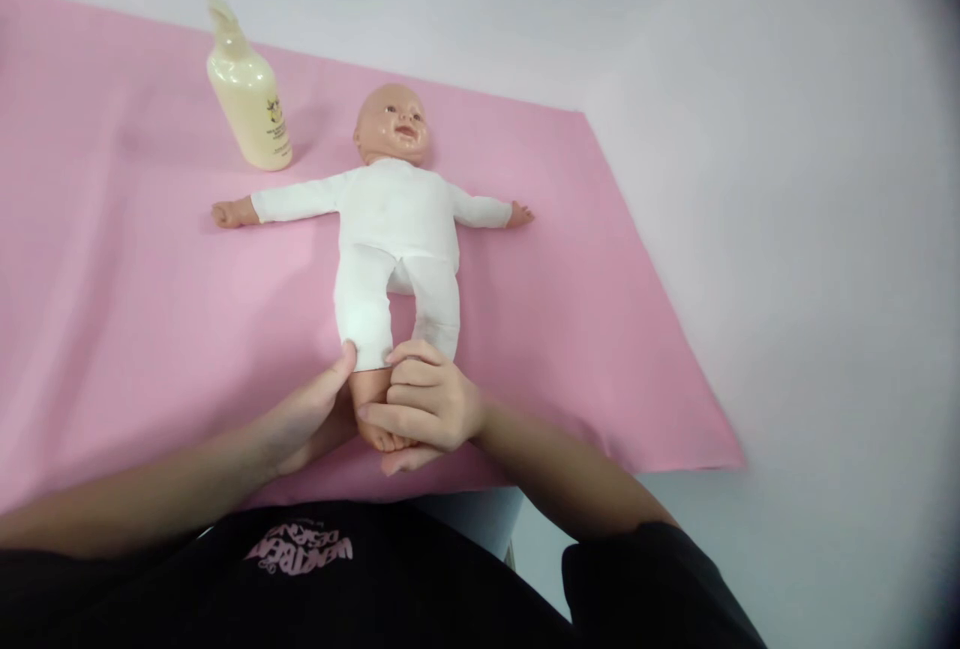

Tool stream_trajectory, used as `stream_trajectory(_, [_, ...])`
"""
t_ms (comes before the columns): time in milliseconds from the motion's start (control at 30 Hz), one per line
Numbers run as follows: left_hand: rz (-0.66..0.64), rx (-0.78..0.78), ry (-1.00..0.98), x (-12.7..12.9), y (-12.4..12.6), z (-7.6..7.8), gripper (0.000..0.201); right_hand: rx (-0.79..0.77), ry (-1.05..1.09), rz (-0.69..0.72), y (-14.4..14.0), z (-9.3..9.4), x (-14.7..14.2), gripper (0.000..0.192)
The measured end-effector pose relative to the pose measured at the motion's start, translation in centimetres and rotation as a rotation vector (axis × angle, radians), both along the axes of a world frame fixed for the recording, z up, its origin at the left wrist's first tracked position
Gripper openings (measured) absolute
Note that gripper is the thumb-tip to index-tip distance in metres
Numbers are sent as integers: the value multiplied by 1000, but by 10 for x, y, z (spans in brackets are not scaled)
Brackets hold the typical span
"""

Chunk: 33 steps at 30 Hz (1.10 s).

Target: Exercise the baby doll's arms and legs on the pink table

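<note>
A baby doll [396, 229] in a white suit lies on its back on a pink cloth [135, 309], arms spread wide, head pointing away from me. My left hand [311, 417] cups the doll's bare foot from the left, thumb resting at the suit's leg hem. My right hand [424, 407] wraps over the same foot from the right, fingers curled across it. The doll's other foot is hidden behind my right hand.
A cream lotion bottle with a pump top [247, 94] stands on the cloth left of the doll's head. The cloth covers a white table [787, 229], whose bare surface stretches to the right. My black shirt fills the bottom of the view.
</note>
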<state>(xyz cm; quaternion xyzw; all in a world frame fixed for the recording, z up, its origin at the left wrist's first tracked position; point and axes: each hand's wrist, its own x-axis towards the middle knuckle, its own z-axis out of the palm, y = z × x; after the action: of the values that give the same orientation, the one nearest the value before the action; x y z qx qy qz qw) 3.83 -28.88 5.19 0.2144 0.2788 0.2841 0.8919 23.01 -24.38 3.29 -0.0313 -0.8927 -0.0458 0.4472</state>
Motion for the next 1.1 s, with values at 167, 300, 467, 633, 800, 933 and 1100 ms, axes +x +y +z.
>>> stream_trajectory(167, [-6, -21, -10, -3, 1, -5, 59, 10, -86, 1, 0, -5, 4, 37])
stream_trajectory(300, [1, -42, 32, -1, 1, -2, 60, 56, -41, -32, 0, -1, 0, 44])
stream_trajectory(467, [13, -58, 29, 1, 1, 2, 64, 97, -53, -113, -2, 3, -2, 34])
stream_trajectory(633, [18, -59, 27, 2, 2, 6, 54, 57, -112, -80, -3, -3, 1, 42])
stream_trajectory(800, [23, -41, 47, 3, 2, 5, 54, 43, -63, -36, -1, -2, 0, 45])
stream_trajectory(933, [34, -9, 80, 3, 1, 6, 48, 34, -30, -39, -1, 2, -2, 45])
stream_trajectory(1100, [20, 25, 80, 1, 0, 5, 41, 16, 31, -9, 0, 7, -3, 44])
